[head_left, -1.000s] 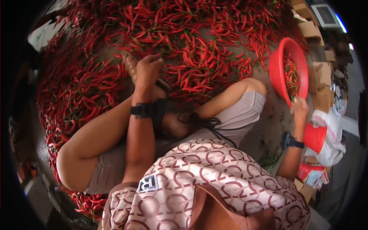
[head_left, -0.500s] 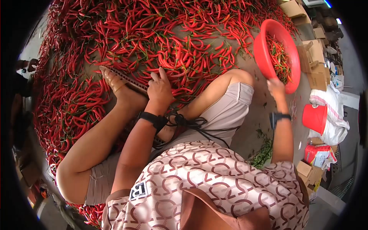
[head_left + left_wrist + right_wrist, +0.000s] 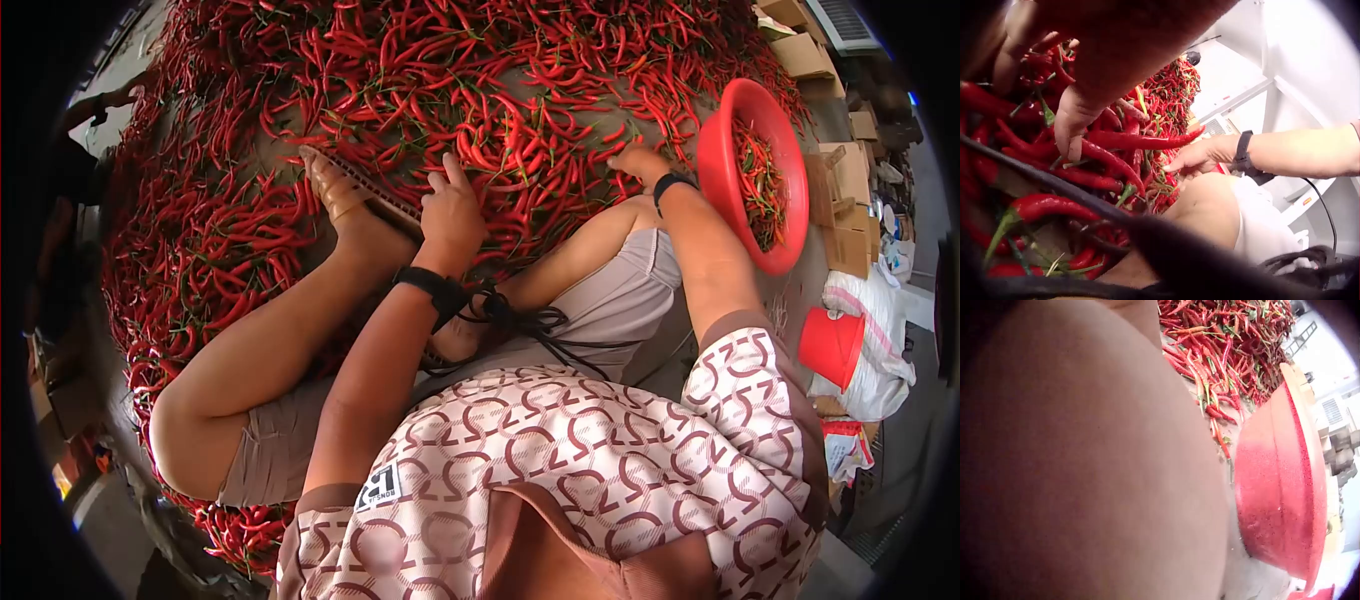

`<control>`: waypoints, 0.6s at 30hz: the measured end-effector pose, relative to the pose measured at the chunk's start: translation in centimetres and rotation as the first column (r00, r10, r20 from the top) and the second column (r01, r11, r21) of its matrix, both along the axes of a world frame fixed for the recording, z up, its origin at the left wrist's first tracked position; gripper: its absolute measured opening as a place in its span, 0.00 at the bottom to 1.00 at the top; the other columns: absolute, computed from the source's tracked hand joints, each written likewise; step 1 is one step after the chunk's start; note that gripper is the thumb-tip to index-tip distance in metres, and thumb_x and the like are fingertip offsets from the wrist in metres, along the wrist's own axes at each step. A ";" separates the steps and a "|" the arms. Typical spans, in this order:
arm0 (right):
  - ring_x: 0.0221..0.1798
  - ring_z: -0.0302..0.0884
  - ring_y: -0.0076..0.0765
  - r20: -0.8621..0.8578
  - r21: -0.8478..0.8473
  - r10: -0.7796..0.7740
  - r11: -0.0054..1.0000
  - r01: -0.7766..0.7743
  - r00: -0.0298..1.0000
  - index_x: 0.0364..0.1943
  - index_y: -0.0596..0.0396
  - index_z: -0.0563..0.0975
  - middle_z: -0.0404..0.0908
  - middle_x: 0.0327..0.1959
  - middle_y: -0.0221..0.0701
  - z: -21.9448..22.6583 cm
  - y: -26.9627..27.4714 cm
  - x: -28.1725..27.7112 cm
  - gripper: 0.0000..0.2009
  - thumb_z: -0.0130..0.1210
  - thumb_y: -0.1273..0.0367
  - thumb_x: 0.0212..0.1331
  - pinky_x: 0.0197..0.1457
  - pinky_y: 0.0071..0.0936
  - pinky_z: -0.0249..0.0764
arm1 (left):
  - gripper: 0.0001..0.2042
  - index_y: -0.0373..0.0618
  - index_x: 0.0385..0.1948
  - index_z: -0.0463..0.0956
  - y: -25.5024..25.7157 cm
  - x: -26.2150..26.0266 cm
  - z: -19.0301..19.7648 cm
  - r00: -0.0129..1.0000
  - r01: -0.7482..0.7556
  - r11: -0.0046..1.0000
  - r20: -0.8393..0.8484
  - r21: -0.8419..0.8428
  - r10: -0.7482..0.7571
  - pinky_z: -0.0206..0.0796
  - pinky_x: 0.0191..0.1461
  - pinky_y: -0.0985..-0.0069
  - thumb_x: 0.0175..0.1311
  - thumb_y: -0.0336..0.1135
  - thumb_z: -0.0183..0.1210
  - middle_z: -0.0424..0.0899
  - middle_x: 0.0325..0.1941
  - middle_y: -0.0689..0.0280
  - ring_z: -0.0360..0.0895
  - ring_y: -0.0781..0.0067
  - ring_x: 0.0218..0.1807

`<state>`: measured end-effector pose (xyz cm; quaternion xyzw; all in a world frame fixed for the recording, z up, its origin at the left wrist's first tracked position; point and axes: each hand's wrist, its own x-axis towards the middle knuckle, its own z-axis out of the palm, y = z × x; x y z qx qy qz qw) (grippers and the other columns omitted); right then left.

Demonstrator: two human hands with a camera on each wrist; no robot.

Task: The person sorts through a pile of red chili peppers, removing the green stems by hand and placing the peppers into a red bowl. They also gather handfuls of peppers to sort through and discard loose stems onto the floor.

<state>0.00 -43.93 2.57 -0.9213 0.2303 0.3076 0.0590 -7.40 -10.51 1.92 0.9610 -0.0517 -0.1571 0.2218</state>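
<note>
Red chili peppers (image 3: 500,135) with green stems cover the floor in a thick layer. My left hand (image 3: 453,220) is over them beside the sandalled foot, index finger extended; in the left wrist view its fingertips touch peppers (image 3: 1107,169), and no pepper is seen gripped. Past the raised knee, my right hand (image 3: 640,165) reaches down to the pile's near edge, fingers loosely extended at the peppers. The left wrist view shows this right hand (image 3: 1194,156) among them too. A red basin (image 3: 715,165) with some peppers inside stands to the right of my right forearm.
Cardboard boxes (image 3: 848,205) line the right side, with a small red bucket (image 3: 832,345) and a white sack (image 3: 885,375) nearer me. Another person's arm (image 3: 88,108) shows at the left edge. Black cords (image 3: 520,325) lie over my lap and ankle.
My right hand has left the basin's rim and moved left to the peppers near the knee. My left hand has moved from beside the foot to over the peppers right of it.
</note>
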 end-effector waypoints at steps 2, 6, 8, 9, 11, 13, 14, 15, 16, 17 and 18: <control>0.55 0.77 0.42 0.155 0.225 -0.238 0.953 0.201 0.959 0.48 0.63 0.77 0.77 0.53 0.45 -1.0 -0.5 -0.1 0.27 0.62 0.54 0.53 0.53 0.38 0.76 | 0.50 0.31 0.66 0.44 0.2 -0.1 0.7 0.999 -0.013 0.999 -0.041 -0.032 0.012 0.73 0.49 0.64 0.45 0.39 0.71 0.63 0.60 0.39 0.76 0.43 0.49; 0.63 0.67 0.52 -0.005 0.394 -0.459 0.815 0.424 0.888 0.59 0.59 0.68 0.66 0.63 0.48 -1.2 -0.6 1.4 0.33 0.62 0.52 0.54 0.58 0.49 0.71 | 0.49 0.31 0.66 0.45 -0.8 -1.6 -1.5 0.995 0.014 0.991 0.098 0.133 -0.027 0.73 0.48 0.65 0.45 0.38 0.71 0.63 0.60 0.42 0.76 0.44 0.47; 0.67 0.60 0.59 -0.137 0.565 -0.486 0.677 0.471 0.863 0.64 0.56 0.62 0.60 0.65 0.54 -1.2 -0.5 1.8 0.39 0.63 0.49 0.52 0.59 0.58 0.67 | 0.49 0.31 0.66 0.46 -1.3 -1.7 -2.9 0.983 0.034 0.983 0.170 0.181 -0.066 0.73 0.48 0.65 0.45 0.38 0.71 0.62 0.60 0.42 0.76 0.44 0.47; 0.68 0.58 0.60 -0.146 0.573 -0.498 0.662 0.484 0.855 0.65 0.56 0.61 0.57 0.67 0.55 -1.1 -0.5 2.1 0.40 0.63 0.49 0.52 0.60 0.58 0.66 | 0.49 0.31 0.66 0.46 -1.4 -1.7 -3.6 0.980 0.034 0.982 0.184 0.186 -0.069 0.73 0.47 0.65 0.44 0.37 0.71 0.62 0.60 0.43 0.76 0.44 0.47; 0.69 0.54 0.62 -0.164 0.589 -0.524 0.628 0.509 0.836 0.67 0.55 0.58 0.51 0.69 0.57 0.2 0.9 2.6 0.43 0.63 0.47 0.52 0.61 0.59 0.64 | 0.50 0.30 0.66 0.46 -1.2 -1.2 -1.4 0.992 -0.002 0.993 0.125 0.122 -0.013 0.74 0.46 0.64 0.42 0.36 0.72 0.61 0.60 0.43 0.76 0.44 0.46; 0.70 0.53 0.60 -0.035 0.577 -0.594 0.645 0.501 0.804 0.67 0.52 0.59 0.52 0.71 0.50 -0.4 2.0 2.8 0.41 0.59 0.45 0.54 0.60 0.61 0.64 | 0.51 0.31 0.66 0.46 -0.5 -1.0 0.0 0.997 -0.057 0.998 0.054 0.000 0.057 0.74 0.45 0.64 0.40 0.35 0.73 0.61 0.59 0.43 0.76 0.43 0.45; 0.70 0.54 0.59 0.021 0.580 -0.612 0.651 0.489 0.791 0.67 0.51 0.60 0.53 0.71 0.49 0.0 3.5 2.3 0.40 0.58 0.45 0.55 0.59 0.61 0.64 | 0.52 0.31 0.66 0.46 -0.2 -1.0 0.2 0.996 -0.087 0.995 0.016 -0.058 0.088 0.75 0.45 0.64 0.39 0.34 0.74 0.61 0.59 0.43 0.77 0.43 0.45; 0.70 0.55 0.58 0.074 0.580 -0.630 0.658 0.480 0.773 0.66 0.50 0.61 0.55 0.70 0.47 0.2 4.4 2.0 0.39 0.56 0.44 0.55 0.59 0.62 0.64 | 0.52 0.31 0.66 0.45 0.0 -1.1 0.4 0.994 -0.108 0.991 0.001 -0.082 0.108 0.75 0.45 0.64 0.38 0.33 0.74 0.61 0.59 0.43 0.77 0.42 0.45; 0.66 0.61 0.51 0.166 0.415 -0.501 0.817 0.401 0.849 0.63 0.51 0.66 0.64 0.64 0.44 -2.4 3.8 2.9 0.35 0.57 0.46 0.55 0.57 0.53 0.67 | 0.53 0.31 0.66 0.45 0.0 -1.2 0.4 0.992 -0.128 0.986 -0.016 -0.109 0.127 0.75 0.45 0.63 0.37 0.33 0.75 0.61 0.59 0.43 0.77 0.42 0.45; 0.62 0.67 0.44 0.223 0.210 -0.361 0.925 0.317 0.906 0.59 0.51 0.71 0.74 0.58 0.41 -5.0 3.2 3.8 0.32 0.58 0.47 0.54 0.55 0.44 0.69 | 0.54 0.31 0.66 0.45 -0.1 -1.1 0.4 0.988 -0.151 0.979 -0.030 -0.139 0.149 0.75 0.44 0.63 0.36 0.32 0.75 0.61 0.59 0.43 0.77 0.42 0.45; 0.61 0.68 0.43 0.226 0.345 -0.425 0.876 0.336 0.877 0.58 0.53 0.72 0.75 0.57 0.41 -5.9 3.1 3.7 0.32 0.61 0.48 0.52 0.55 0.42 0.69 | 0.54 0.31 0.66 0.45 -0.2 -0.9 0.4 0.990 -0.141 0.982 -0.029 -0.124 0.139 0.75 0.45 0.63 0.36 0.33 0.76 0.61 0.59 0.43 0.77 0.42 0.46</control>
